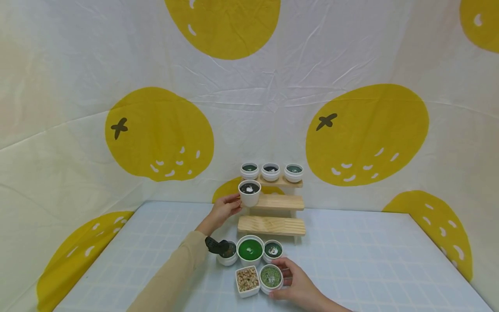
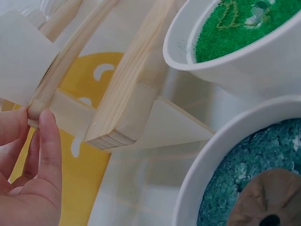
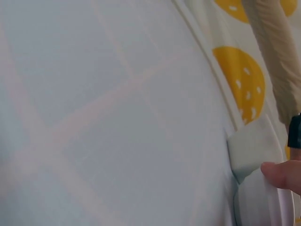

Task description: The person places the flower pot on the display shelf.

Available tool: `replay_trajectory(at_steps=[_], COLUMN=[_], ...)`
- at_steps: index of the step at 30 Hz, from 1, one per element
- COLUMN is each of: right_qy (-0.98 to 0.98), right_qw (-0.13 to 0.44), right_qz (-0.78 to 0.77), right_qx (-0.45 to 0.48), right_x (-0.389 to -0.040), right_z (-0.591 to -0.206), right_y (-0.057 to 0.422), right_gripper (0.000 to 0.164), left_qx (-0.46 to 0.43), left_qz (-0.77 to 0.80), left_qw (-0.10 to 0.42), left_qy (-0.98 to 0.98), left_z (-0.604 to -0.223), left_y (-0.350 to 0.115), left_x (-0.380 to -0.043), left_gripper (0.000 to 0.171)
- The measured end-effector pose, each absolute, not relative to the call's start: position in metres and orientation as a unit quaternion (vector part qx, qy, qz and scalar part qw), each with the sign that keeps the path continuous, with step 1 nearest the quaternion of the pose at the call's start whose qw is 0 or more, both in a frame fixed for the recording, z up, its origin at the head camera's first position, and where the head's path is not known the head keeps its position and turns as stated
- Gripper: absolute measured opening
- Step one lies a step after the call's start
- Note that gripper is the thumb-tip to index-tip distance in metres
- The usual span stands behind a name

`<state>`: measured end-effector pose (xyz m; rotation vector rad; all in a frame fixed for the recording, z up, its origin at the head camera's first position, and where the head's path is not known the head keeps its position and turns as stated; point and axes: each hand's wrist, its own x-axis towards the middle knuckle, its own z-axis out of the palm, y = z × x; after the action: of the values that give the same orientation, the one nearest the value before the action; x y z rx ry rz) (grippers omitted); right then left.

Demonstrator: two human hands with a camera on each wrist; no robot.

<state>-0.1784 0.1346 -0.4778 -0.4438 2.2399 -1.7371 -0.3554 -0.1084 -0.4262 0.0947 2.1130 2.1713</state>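
Note:
A white cup with dark filling [image 1: 249, 196] stands at the left end of the middle step of a wooden tiered stand [image 1: 282, 201]. Beside that cup, my left hand [image 1: 221, 212] pinches the step's end between thumb and fingers, as the left wrist view shows. My right hand [image 1: 297, 284] holds a round white pot with speckled green filling [image 1: 270, 291] from its right side, the thumb and fingers curved about it. That pot stands beside a square white dish of brown bits [image 1: 248, 294].
Behind the dish, a larger white pot with bright green filling [image 1: 250, 261] stands between a small teal-filled pot [image 1: 273, 249] and a white pot [image 1: 228, 261] under my left wrist's black camera [image 1: 216, 246]. Three white pots line the top step, including a middle one [image 1: 270, 177]. A patterned curtain [image 1: 257, 125] hangs behind.

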Motion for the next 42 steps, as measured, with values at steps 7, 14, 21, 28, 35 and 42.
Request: replay_trajectory(at_steps=[7, 14, 21, 28, 35, 42], right_qy=[0.78, 0.78, 0.779, 0.778, 0.78, 0.78], right_qw=[0.14, 0.14, 0.152, 0.163, 0.157, 0.154], right_qz=[-0.591, -0.59, -0.587, -0.588, -0.586, -0.586], right_qx=[-0.15, -0.153, -0.156, -0.151, -0.152, -0.156], right_x=[-0.1782, -0.1777, -0.1778, -0.1781, -0.1781, -0.1764], right_z=[-0.4766, -0.4753, -0.4739, -0.4739, -0.4727, -0.4708], right_y=[0.1348, 0.134, 0.1357, 0.1372, 0.1371, 0.1396], right_gripper=[0.071, 0.071, 0.07, 0.069, 0.069, 0.069], left_qx=[0.038, 0.028, 0.037, 0.037, 0.029, 0.026], left_qz=[0.719, 0.718, 0.719, 0.721, 0.707, 0.695], left_qw=[0.049, 0.051, 0.054, 0.053, 0.058, 0.062], left_qy=[0.692, 0.693, 0.692, 0.69, 0.704, 0.715], left_z=[-0.4264, -0.425, -0.4263, -0.4237, -0.4219, -0.4205], left_y=[-0.1073, -0.1074, -0.1085, -0.1074, -0.1067, -0.1063], left_x=[-0.3553, -0.3541, -0.3551, -0.3534, -0.354, -0.3534], left_gripper=[0.04, 0.04, 0.041, 0.041, 0.041, 0.041])
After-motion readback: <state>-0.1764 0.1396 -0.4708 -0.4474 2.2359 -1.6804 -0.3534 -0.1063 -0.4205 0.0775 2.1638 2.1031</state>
